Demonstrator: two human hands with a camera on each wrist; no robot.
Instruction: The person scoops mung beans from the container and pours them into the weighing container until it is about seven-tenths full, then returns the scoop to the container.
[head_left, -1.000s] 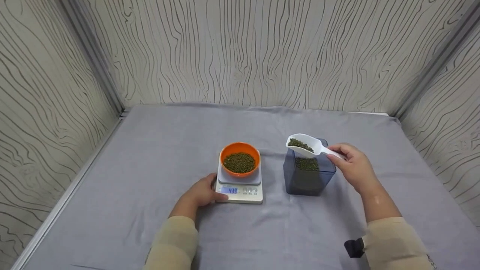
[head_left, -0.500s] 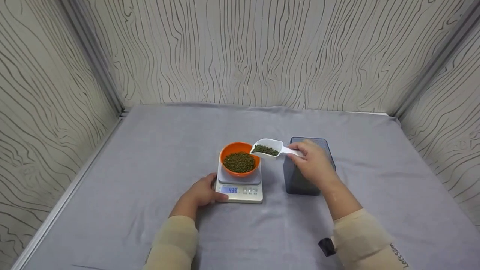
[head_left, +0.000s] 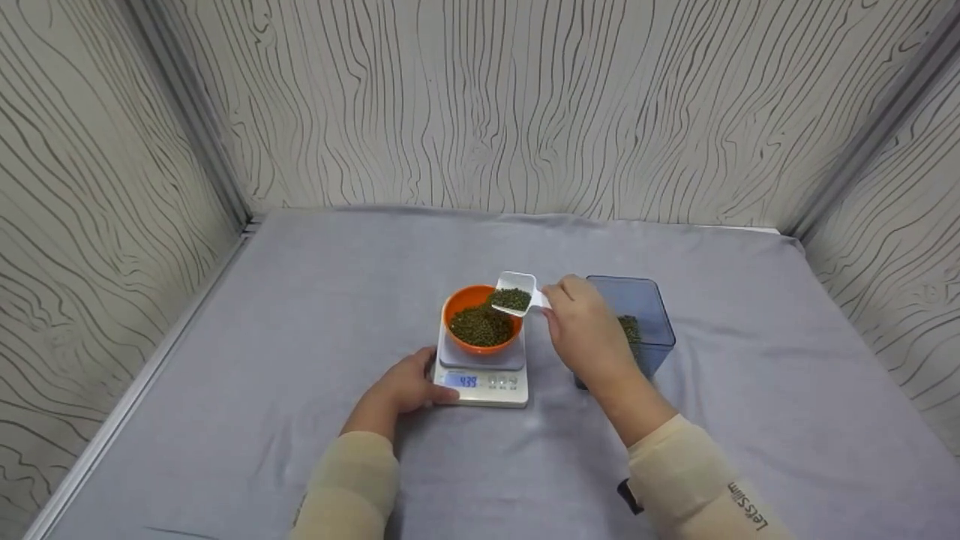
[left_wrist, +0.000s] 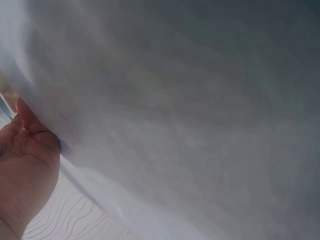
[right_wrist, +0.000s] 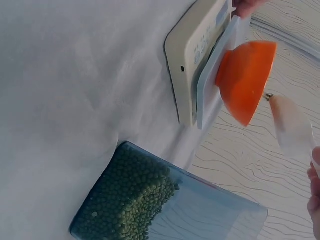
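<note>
In the head view, my right hand (head_left: 589, 337) grips the handle of a small white scoop (head_left: 517, 280) that carries green mung beans. Its tip is tilted down over the right rim of an orange bowl (head_left: 482, 349). A few beans show at the lip of the scoop (right_wrist: 290, 125) in the right wrist view. Mung beans also lie in the bowl, which stands on a white kitchen scale (head_left: 491, 398) with a lit display. My left hand (head_left: 409, 386) holds the scale's left side, thumb on its front corner. The left wrist view shows mostly cloth and part of that hand (left_wrist: 30, 165).
Right of the scale stands a clear bluish bin (head_left: 637, 296), partly hidden by my right hand and forearm; beans fill its lower part. Grey cloth (head_left: 360, 285) covers the table. Wood-patterned panels (head_left: 480, 105) enclose the back and sides.
My right hand has moved left with the loaded scoop, from above the bin to the bowl, and the scoop has tipped over it. The left hand stays on the scale.
</note>
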